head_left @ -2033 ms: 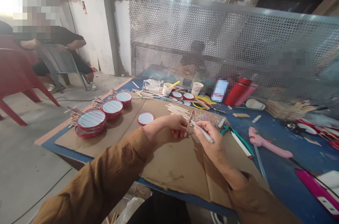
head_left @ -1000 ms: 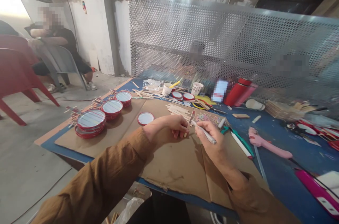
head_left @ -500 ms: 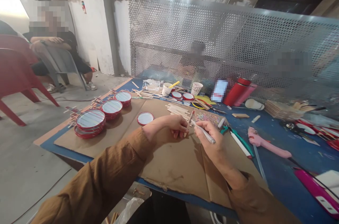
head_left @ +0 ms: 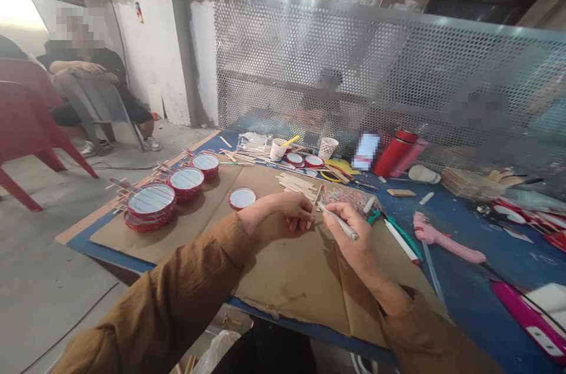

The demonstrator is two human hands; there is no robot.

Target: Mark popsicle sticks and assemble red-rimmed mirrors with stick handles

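- Left hand (head_left: pixel 297 212): fingers closed, gripping a thin stick (head_left: pixel 316 203) that stands tilted above the cardboard (head_left: pixel 283 274).
- Right hand (head_left: pixel 351 226): fingers closed around a pale pen (head_left: pixel 345 228), its tip at the stick; whether they touch is too small to tell.
- To the right lie a magenta power strip (head_left: pixel 522 310) and a pink tool (head_left: pixel 448 239); a white marker (head_left: pixel 402 242) lies nearer the right hand.
- Left of the hands, a white disc (head_left: pixel 242 197) lies flat; farther left, three red-sided rounds (head_left: pixel 151 199) stand in a row.
- Just beyond the hands, loose sticks (head_left: pixel 295 183) lie in a pile.
- Behind them stand two cups (head_left: pixel 278 151), a phone (head_left: pixel 367 151) and a tilted red bottle (head_left: pixel 395 154).
- A perforated panel (head_left: pixel 274 38) rises along the table's far edge.
- Far left, a person (head_left: pixel 117 70) sits, arms on a grey chair's back (head_left: pixel 95 97).
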